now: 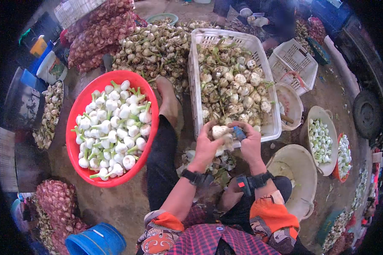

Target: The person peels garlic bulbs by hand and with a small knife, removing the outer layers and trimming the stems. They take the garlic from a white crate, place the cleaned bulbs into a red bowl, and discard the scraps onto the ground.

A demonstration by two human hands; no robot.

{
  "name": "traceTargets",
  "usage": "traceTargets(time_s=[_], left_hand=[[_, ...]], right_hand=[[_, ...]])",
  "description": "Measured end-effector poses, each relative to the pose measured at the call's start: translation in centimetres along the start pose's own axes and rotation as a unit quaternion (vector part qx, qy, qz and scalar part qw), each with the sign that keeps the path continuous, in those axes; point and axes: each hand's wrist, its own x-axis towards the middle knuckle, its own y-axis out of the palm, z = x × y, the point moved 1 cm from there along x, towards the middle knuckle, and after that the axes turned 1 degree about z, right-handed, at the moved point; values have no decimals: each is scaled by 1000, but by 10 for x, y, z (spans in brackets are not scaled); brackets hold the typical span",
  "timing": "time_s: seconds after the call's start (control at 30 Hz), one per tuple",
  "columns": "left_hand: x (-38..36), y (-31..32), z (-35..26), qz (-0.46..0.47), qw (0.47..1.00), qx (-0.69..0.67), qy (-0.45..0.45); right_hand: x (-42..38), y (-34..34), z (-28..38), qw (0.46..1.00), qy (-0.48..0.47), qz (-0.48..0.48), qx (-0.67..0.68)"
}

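Observation:
My left hand (206, 146) is closed on a whitish garlic bulb (219, 131) at the near edge of a white plastic crate (193, 80). Across from it, my right hand (251, 144) is closed around a small blue object (239, 133); its working end, if any, cannot be made out. Loose skin hangs blurred between the two hands. Untrimmed, dirty garlic bulbs (232, 85) fill the crate. Peeled skins (219, 163) lie on the floor below my hands. To the left, a red basin (70, 140) holds clean white garlic with short green stems.
Behind the crate spreads a garlic heap (157, 46), beside stacked red mesh sacks (93, 34). On the right are a cream tub (304, 187), a basin of trimmed garlic (334, 144) and another crate (298, 55). A blue bucket (98, 240) stands lower left. Another person's gloved hands (257, 19) show at the back.

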Motion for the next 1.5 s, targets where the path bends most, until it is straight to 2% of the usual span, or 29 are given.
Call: traceTargets(time_s=[0.07, 0.13, 0.17, 0.2, 0.23, 0.27, 0.33, 0.4, 0.5, 0.6, 0.7, 0.77, 0.8, 0.87, 0.9, 0.93, 0.97, 1.0, 1.07, 1.1, 1.13, 1.2, 1.23, 1.27, 1.3, 1.33, 1.4, 1.47, 1.5], left_hand=[[-13, -5, -28, 72, 997, -6, -17], [-24, -7, -46, 44, 986, 143, 73], [-30, -5, -52, 7, 976, 184, 116], [-34, -4, -59, -34, 960, 225, 163], [-39, -2, -64, -52, 952, 238, 184], [-43, 2, -67, -72, 943, 251, 206], [-50, 13, -67, -63, 921, 266, 278], [-40, 10, -62, -71, 932, 241, 263], [-30, 4, -62, -65, 955, 190, 220], [-16, 6, -41, -74, 990, 31, 120], [7, 6, -43, -33, 986, 37, 159], [21, 3, -68, -16, 970, 130, 203], [27, 4, -83, -8, 958, 177, 224], [31, 8, -106, 0, 962, 156, 222], [28, 9, -118, 1, 958, 172, 229], [29, 9, -125, 0, 953, 187, 239], [25, 8, -122, -12, 927, 217, 305], [16, 8, -124, -1, 931, 243, 271], [11, -3, -95, 33, 972, 107, 209], [3, -9, -88, 54, 989, 32, 137], [-11, -14, -105, 89, 989, -120, 4], [-22, -24, -109, 100, 992, -71, -10], [-27, -24, -113, 120, 992, -8, 39], [-34, -24, -119, 137, 985, 57, 87], [-39, -23, -122, 130, 981, 72, 124], [-41, -24, -119, 93, 962, 168, 194], [-52, -22, -115, 14, 942, 242, 234], [-61, -21, -105, -20, 912, 288, 291], [-65, -21, -102, -38, 896, 310, 317]], right_hand=[[-2, -4, -4, 994, 26, -19, 107], [-5, -4, 11, 970, 62, -38, 232], [-8, -2, 18, 968, 89, -63, 227], [-19, 2, 45, 997, 62, -52, -14], [-22, 11, 19, 955, 121, -83, 258], [-29, 11, 9, 996, 80, -35, 31], [-34, 35, 10, 964, 30, -38, 260], [-25, 38, 3, 977, 25, -43, 208], [-6, 30, 5, 988, 6, 50, 147], [2, 27, 15, 989, 17, 75, 130], [21, 18, 6, 995, 5, 71, 67], [37, 14, 8, 998, -40, 43, -12], [43, 13, 22, 997, -47, 50, 18], [51, 11, 44, 993, -60, 61, 82], [54, 15, 48, 975, -62, 66, 204], [52, 15, 53, 986, -75, 54, 135], [44, 14, 59, 993, -89, 41, 67], [36, 15, 66, 994, -101, 26, -1], [22, 17, 53, 993, -101, 30, -59], [10, 15, 67, 986, -112, 57, -108], [0, 15, 73, 977, -120, 83, -157], [-14, 16, 60, 987, -85, 87, -101], [-19, 17, 56, 991, -70, 91, -73], [-22, 19, 55, 994, -11, 76, 72], [-26, 22, 57, 974, 49, 60, 215], [-29, 24, 58, 929, 108, 43, 352], [-37, 26, 65, 980, 53, 29, 189], [-48, 30, 74, 999, -26, 12, -17], [-52, 29, 72, 1000, -9, -9, -8]])
